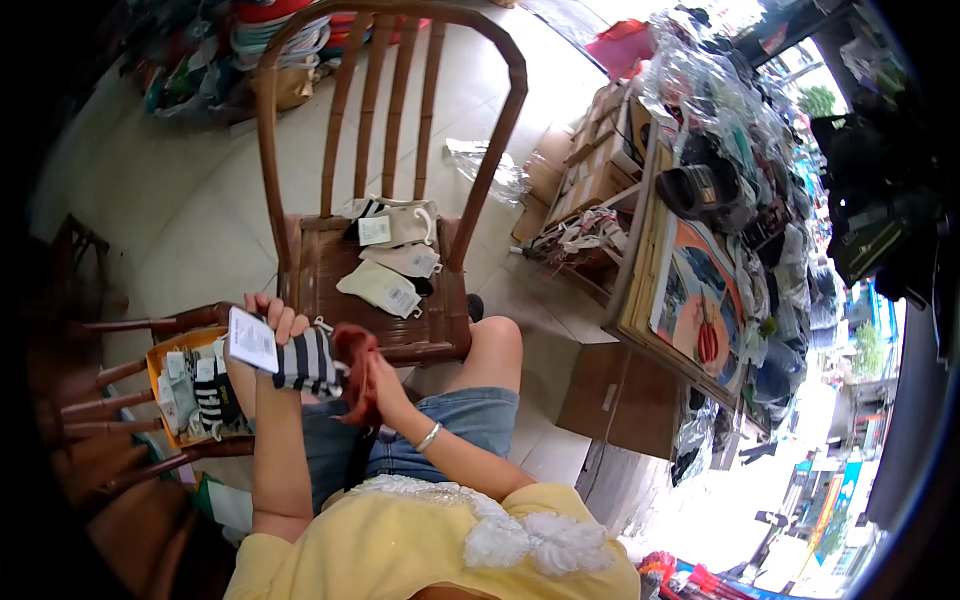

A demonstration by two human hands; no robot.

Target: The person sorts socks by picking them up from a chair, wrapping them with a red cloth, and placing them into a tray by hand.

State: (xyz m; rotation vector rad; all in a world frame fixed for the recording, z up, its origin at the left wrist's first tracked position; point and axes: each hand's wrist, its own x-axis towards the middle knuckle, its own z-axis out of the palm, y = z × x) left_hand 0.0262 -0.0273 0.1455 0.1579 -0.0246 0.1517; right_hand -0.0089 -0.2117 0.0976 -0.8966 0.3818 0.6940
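Observation:
My left hand (pixel 282 318) is closed on a black-and-white striped sock (pixel 307 362) with a white label card (pixel 252 340) at its end, over my lap. Close beside it, my right hand (pixel 385 388) grips a rust-red cloth item (pixel 355 365), which touches or overlaps the striped sock. On the wooden chair (pixel 318 290) in front of me lie a cream sock pair (pixel 378 287), a pale pink pair (pixel 405 260) and a beige pair (pixel 408 224), with white labels. An orange-edged box (pixel 167 398) on the left holds several labelled socks (pixel 212 388).
To the right, a wooden table (pixel 625 310) bears red scissors (pixel 707 330), a dark shoe (pixel 684 190) and plastic-wrapped goods (pixel 710 90). A cardboard box (pixel 615 400) stands below it. Clear plastic wrap (pixel 488 170) lies on the floor behind the chair.

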